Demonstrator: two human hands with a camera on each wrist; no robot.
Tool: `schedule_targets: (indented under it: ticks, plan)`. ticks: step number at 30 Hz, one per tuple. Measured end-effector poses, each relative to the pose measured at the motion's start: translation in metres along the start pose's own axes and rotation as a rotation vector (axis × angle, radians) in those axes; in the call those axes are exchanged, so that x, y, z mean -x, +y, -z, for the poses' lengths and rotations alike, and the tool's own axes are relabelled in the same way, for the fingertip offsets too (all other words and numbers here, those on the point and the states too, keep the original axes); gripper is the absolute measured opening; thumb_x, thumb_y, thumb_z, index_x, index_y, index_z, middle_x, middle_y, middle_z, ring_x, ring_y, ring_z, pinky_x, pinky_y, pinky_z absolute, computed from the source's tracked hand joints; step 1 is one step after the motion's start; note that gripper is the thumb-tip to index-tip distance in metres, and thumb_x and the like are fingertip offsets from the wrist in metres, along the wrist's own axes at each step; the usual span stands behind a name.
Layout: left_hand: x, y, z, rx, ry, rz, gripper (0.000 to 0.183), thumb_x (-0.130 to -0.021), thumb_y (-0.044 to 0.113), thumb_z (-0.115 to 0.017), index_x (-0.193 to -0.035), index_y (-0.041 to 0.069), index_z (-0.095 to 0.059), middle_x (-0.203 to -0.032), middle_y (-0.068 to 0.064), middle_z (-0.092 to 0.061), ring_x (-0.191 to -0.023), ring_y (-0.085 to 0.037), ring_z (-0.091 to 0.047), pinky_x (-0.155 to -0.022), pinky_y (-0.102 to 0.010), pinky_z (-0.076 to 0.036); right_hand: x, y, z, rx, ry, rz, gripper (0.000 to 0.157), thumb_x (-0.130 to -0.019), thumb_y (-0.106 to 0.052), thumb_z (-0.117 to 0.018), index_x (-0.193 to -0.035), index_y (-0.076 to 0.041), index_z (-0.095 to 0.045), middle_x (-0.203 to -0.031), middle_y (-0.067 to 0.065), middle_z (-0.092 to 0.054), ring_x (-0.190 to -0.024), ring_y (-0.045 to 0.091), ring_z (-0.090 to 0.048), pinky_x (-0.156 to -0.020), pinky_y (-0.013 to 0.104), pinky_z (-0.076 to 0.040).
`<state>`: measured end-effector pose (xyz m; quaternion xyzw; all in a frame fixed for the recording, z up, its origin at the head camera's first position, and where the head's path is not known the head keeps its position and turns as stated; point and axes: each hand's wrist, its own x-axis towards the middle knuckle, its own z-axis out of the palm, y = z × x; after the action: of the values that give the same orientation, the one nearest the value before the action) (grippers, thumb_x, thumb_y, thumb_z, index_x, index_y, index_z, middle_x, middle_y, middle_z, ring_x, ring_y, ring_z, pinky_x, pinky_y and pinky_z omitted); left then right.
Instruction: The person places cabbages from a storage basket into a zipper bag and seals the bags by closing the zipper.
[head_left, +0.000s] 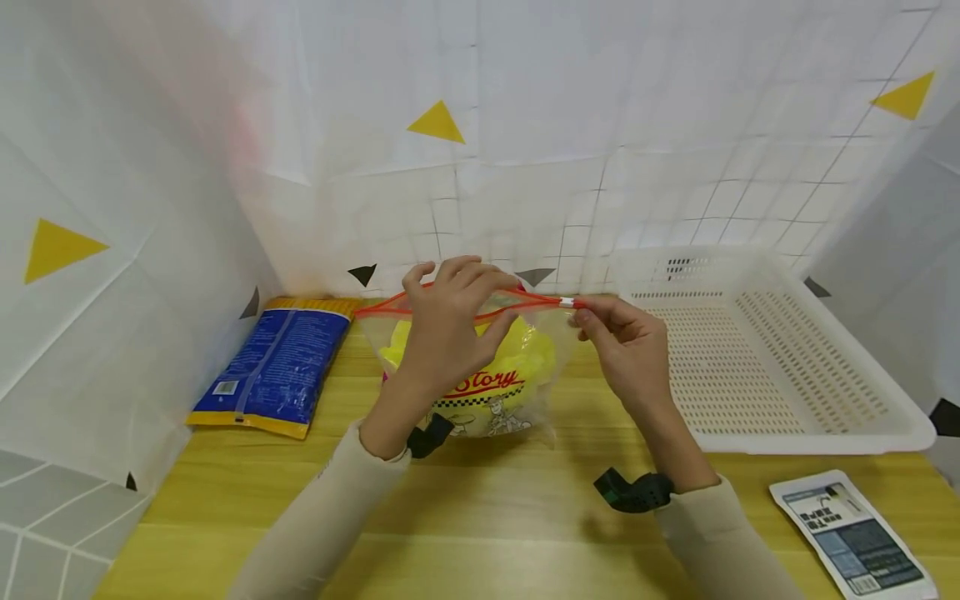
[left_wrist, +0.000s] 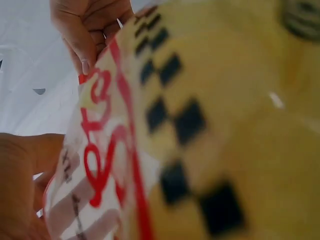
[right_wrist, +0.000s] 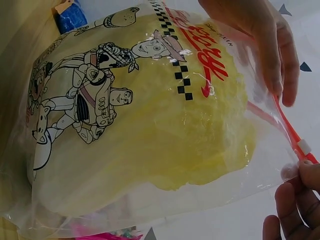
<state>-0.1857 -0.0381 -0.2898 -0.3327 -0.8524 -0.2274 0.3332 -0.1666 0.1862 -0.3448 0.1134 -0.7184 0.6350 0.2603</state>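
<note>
A clear zip bag [head_left: 457, 400] with a red zip edge and printed cartoon figures stands on the table, a puffy yellow item [right_wrist: 210, 145] inside. Its mouth gapes in the middle. At the right end, my right hand [head_left: 626, 337] pinches the red edge between thumb and fingers, right beside the white slider [head_left: 567, 302]. My left hand [head_left: 450, 325] reaches over the mouth with spread fingers, its thumb over the near side. In the left wrist view the printed bag wall fills most of the frame.
A blue and yellow packet [head_left: 277, 367] lies at the left. To the right is a white perforated basket [head_left: 817, 446], with a white printed pouch [head_left: 855, 533] in front of it. A white sheet wall [head_left: 525, 92] stands behind the wooden table [head_left: 480, 533].
</note>
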Motion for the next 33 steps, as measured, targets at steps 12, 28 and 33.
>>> schedule_targets:
  ticks: [12, 28, 33]
  plan:
    - [-0.015, 0.018, -0.01, 0.066, -0.136, 0.044, 0.028, -0.091, 0.035, -0.076, -0.118, 0.025, -0.075, -0.115, 0.009, -0.076, -0.121, -0.019, -0.057, -0.108, -0.06, -0.026, 0.001, -0.005, -0.002, 0.028, -0.054, 0.022, 0.01, -0.095, -0.003, -0.069, -0.101, 0.003, -0.075, -0.081, -0.017, -0.073, -0.071, 0.01, -0.065, -0.073, 0.022, -0.055]
    - [-0.009, 0.017, -0.025, 0.289, -0.146, 0.109, 0.021, -0.089, 0.034, -0.079, -0.103, 0.02, -0.08, -0.104, 0.005, -0.078, -0.109, -0.017, -0.061, -0.11, -0.058, -0.022, 0.005, -0.007, -0.005, 0.044, -0.103, 0.063, 0.009, -0.095, 0.0, -0.068, -0.099, 0.003, -0.075, -0.084, -0.02, -0.073, -0.073, 0.006, -0.064, -0.075, 0.021, -0.055]
    - [-0.009, 0.017, -0.026, 0.334, -0.139, 0.12, 0.018, -0.089, 0.031, -0.08, -0.104, 0.02, -0.08, -0.103, 0.005, -0.078, -0.108, -0.016, -0.061, -0.111, -0.059, -0.02, 0.006, -0.007, -0.004, 0.033, -0.116, 0.068, 0.01, -0.095, 0.001, -0.067, -0.101, 0.002, -0.075, -0.086, -0.018, -0.074, -0.074, 0.01, -0.066, -0.074, 0.022, -0.056]
